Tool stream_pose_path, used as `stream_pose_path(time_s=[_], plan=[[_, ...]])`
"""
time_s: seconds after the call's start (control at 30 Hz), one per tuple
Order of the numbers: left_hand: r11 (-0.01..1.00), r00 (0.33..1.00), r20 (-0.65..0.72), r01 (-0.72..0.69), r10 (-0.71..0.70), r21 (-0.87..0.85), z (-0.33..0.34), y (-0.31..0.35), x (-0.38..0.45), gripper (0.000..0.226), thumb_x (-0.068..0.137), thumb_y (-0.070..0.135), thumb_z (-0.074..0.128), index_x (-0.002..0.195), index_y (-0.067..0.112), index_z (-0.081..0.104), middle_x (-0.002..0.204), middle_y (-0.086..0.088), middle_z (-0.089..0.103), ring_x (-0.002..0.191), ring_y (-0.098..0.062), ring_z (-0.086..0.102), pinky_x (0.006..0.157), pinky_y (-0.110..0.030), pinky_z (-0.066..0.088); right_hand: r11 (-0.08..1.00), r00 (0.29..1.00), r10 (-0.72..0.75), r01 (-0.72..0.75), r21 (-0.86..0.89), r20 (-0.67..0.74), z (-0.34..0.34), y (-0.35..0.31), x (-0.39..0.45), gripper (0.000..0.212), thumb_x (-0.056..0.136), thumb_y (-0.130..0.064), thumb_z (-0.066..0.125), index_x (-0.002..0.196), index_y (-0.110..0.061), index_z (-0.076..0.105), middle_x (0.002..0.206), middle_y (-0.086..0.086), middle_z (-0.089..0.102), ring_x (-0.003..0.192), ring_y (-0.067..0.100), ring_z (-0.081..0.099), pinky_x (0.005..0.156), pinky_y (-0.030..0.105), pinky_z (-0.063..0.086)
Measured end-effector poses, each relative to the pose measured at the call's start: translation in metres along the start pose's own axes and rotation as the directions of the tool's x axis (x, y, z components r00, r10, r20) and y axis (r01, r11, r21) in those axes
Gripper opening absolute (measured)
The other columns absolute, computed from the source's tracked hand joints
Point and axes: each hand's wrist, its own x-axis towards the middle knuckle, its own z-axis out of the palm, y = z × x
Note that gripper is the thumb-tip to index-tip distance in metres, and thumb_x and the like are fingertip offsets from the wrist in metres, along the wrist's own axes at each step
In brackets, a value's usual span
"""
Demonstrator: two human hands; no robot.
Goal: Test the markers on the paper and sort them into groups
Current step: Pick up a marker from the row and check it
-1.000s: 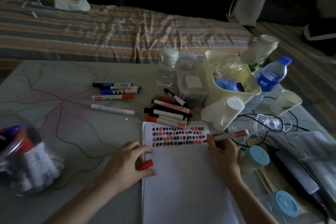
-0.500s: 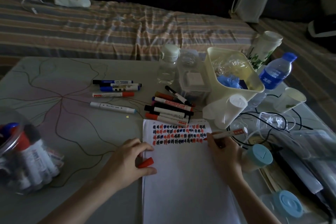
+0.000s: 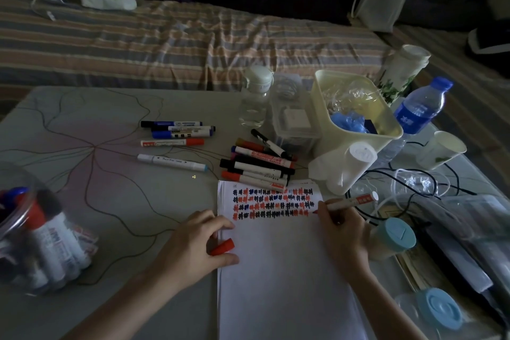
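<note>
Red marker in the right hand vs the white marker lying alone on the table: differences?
The red marker is uncapped, its tip at the paper, gripped in the right hand; the white marker is capped, lying untouched. The red marker's cap is in the left hand. The red marker has a red label; the white marker has a pale blue end. Both have light barrels.

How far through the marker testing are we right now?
Well underway. Done: four rows of test marks fill the top of the paper, and two sorted groups lie on the table. In hand: the right hand writes with a red marker; the left hand holds its cap. Left: the markers in the jar.
</note>
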Motion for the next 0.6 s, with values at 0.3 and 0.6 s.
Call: stream_pose_path(time_s=[0.3, 0.6], plan=[[1.000, 1.000, 0.024, 0.001, -0.001, 0.018, -0.0032, 0.0048, -0.0009, 0.061, 0.066, 0.064, 0.074, 0.118, 0.036, 0.057, 0.096, 0.028, 0.040, 0.087, 0.004, 0.046, 0.067, -0.008, 0.036, 1.000, 0.999, 0.004, -0.004, -0.008, 0.039, -0.0003, -0.0049, -0.0013, 0.010, 0.086, -0.032, 0.071, 0.079, -0.036, 0.066, 0.075, -0.017, 0.070, 0.074, -0.006, 0.067, 0.063, 0.012, 0.052], [0.997, 0.997, -0.027, -0.078, 0.077, -0.002, -0.0060, 0.0026, -0.0070, 0.028, 0.080, 0.039, 0.073, 0.106, 0.029, 0.068, 0.096, 0.019, 0.050, 0.093, 0.003, 0.049, 0.075, -0.008, 0.040, 0.994, 0.994, 0.104, -0.104, 0.017, 0.027, 0.0057, -0.0022, -0.0010, 0.008, 0.083, -0.028, 0.072, 0.078, -0.026, 0.067, 0.073, -0.009, 0.071, 0.069, 0.004, 0.068, 0.065, 0.027, 0.059]])
